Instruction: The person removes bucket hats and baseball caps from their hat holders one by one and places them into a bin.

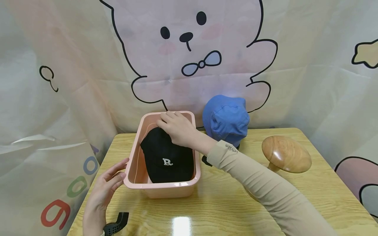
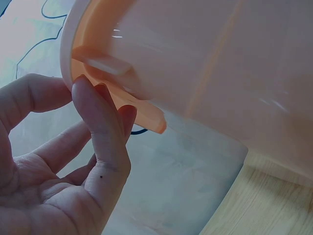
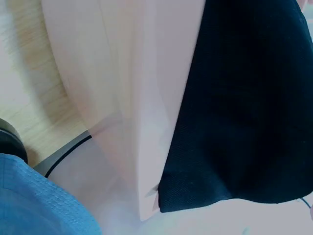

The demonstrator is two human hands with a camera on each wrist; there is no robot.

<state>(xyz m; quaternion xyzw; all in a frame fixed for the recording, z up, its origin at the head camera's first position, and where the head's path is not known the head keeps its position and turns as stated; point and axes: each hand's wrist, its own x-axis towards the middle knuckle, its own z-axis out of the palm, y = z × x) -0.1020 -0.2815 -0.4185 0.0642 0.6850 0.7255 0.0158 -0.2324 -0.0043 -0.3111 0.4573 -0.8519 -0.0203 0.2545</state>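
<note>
A black baseball cap (image 1: 168, 160) with a white letter R on its front lies in a pink plastic basin (image 1: 162, 186). My right hand (image 1: 178, 129) reaches over the basin's far end, its bent fingers gripping the back of the cap; the fingertips are mostly hidden. The right wrist view shows the dark cloth (image 3: 239, 107) beside the basin's wall. At the basin's left side, my left hand (image 1: 104, 186) pinches the rim between thumb and fingers. Up close in the left wrist view, those fingers (image 2: 98, 117) curl under the rim (image 2: 68, 49).
A blue cap (image 1: 225, 119) sits upright on a stand behind the basin, to the right. Further right stands a mushroom-shaped wooden hat stand (image 1: 286, 154), partly behind my right sleeve. All are on a wooden table (image 1: 218, 203) against a printed cloth backdrop (image 1: 307, 65).
</note>
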